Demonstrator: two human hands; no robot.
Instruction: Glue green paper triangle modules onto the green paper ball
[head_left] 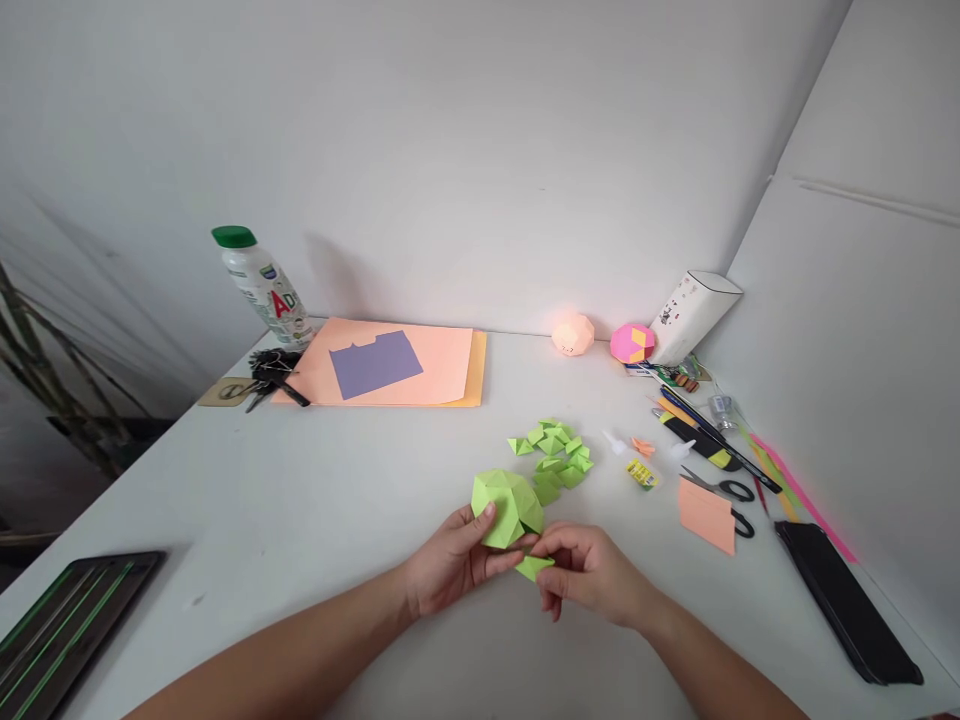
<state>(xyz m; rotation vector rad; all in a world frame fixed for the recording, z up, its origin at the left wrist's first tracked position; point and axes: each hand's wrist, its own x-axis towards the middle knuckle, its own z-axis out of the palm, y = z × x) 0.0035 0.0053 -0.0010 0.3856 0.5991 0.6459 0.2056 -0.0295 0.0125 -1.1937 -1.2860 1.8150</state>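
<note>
I see a white table (315,500), twelve at its far edge: a paper stack (450,370) at eleven o'clock, green pieces (553,442) past one, scissors (723,488) near three.

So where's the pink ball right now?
The pink ball sits right of centre in the head view, between the peach ball and the white carton.
</note>
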